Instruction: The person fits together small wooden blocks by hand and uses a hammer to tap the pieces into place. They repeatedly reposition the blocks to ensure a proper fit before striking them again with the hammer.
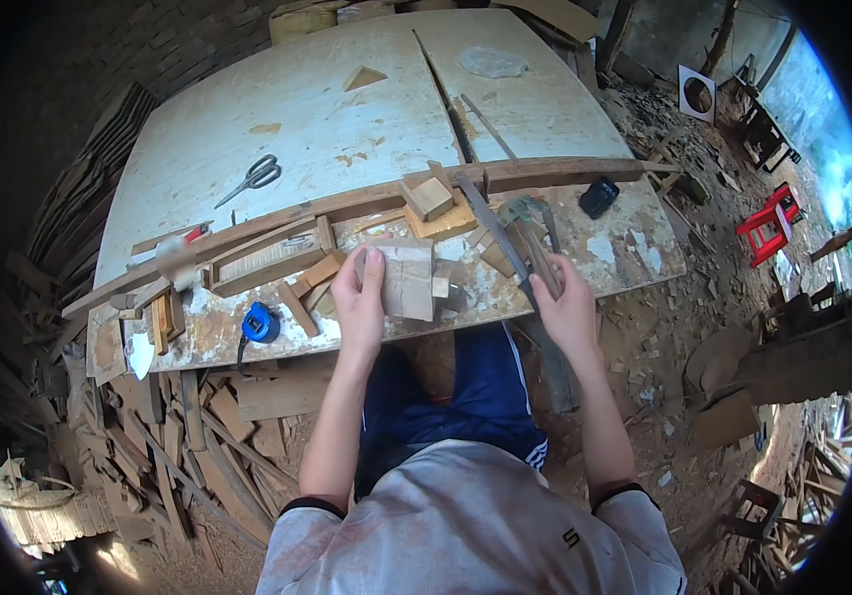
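Observation:
My left hand is closed around a pale wooden block, its thumb lying over the top face. A short wooden peg sticks out from the block's right side. At the table's front edge, my right hand has its fingers curled round the wooden handle of a hammer. The hammer's head points away from me. Right beside the handle lies a long, narrow metal tool, its near end reaching my right thumb.
A blue tape measure, scissors and a black device lie on the worktable. A long wooden beam crosses it. Between beam and front edge sit a wooden frame and small blocks. Scrap wood covers the floor at left.

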